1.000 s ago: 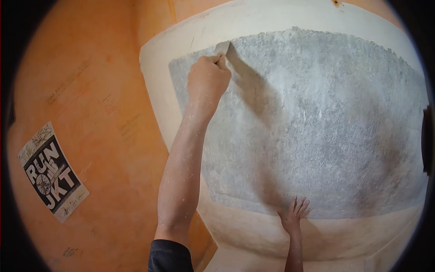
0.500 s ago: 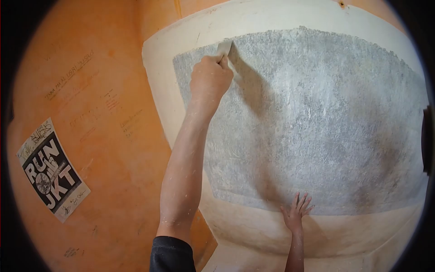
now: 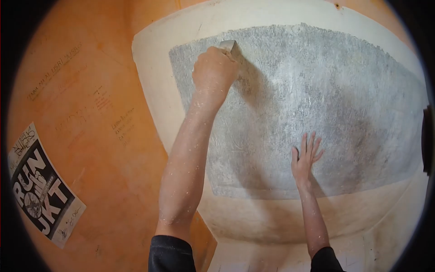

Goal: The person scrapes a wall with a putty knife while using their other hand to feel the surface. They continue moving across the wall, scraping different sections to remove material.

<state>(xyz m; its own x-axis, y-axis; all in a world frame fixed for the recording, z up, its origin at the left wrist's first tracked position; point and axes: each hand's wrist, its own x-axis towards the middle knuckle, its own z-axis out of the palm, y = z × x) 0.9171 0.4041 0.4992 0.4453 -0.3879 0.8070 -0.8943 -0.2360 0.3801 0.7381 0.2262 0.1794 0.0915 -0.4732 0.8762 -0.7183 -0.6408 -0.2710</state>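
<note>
My left hand [image 3: 215,70] is raised high, fingers closed around a putty knife. Only the knife's flat metal blade [image 3: 229,44] shows above my fist; its handle is hidden in my grip. The blade lies at the upper left part of a rough grey patch [image 3: 281,95] on the pale wall. Lower and to the right, my right hand [image 3: 306,158] has its fingers spread against the grey patch and holds nothing. White specks dot both forearms.
A pale, smooth border [image 3: 158,68] surrounds the grey patch. Left of it is an orange wall [image 3: 104,158] with handwriting and a black-and-white poster [image 3: 43,190]. A dark object [image 3: 427,140] stands at the right edge.
My right hand has moved up from the patch's lower edge onto the grey surface. My left hand keeps the putty knife near the upper left, slightly shifted. The view has turned a little.
</note>
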